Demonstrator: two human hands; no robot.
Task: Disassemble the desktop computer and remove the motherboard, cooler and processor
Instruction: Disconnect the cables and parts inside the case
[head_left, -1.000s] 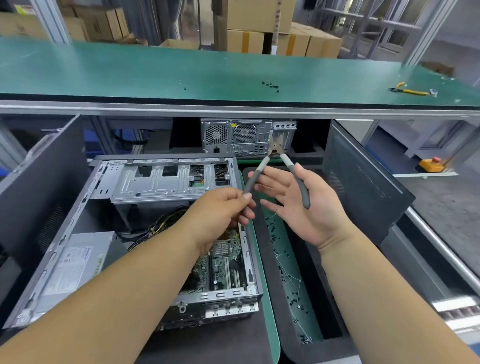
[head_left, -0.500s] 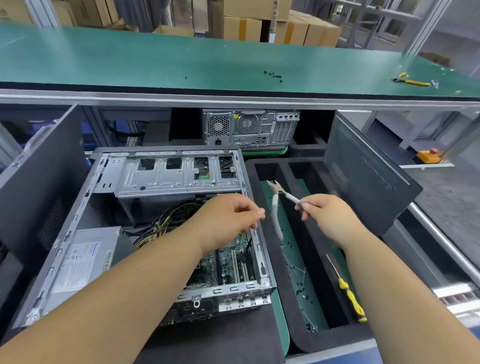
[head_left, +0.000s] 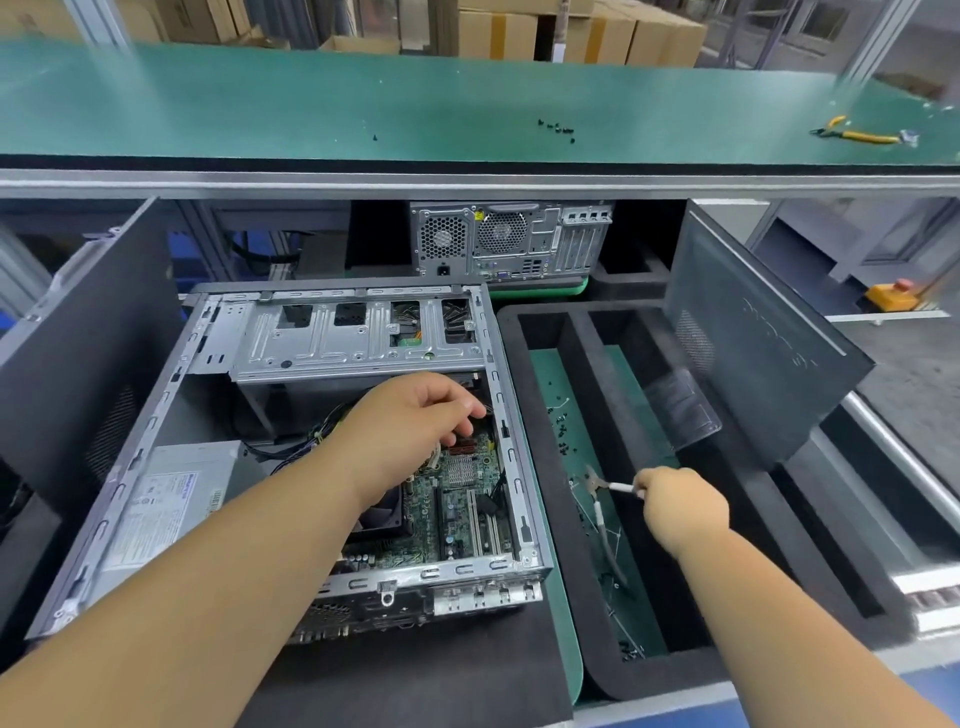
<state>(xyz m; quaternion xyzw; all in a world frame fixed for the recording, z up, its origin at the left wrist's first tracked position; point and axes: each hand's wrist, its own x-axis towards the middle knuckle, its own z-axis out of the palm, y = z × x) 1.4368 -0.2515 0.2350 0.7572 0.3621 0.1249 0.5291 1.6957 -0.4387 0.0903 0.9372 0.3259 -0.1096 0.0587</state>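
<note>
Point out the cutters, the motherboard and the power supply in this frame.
cutters (head_left: 597, 488): head view, on the metal head near the pivot.
motherboard (head_left: 457, 499): head view, on the bare green board.
power supply (head_left: 171, 499): head view, on its labelled top face.

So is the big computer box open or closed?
Open. The computer case lies on its side with no cover, so the green motherboard shows, and the left hand reaches inside.

Both arms reach forward, apart.
Left hand (head_left: 415, 421) hangs palm-down, fingers loosely curled; right hand (head_left: 683, 506) has its grip pinched shut.
</note>
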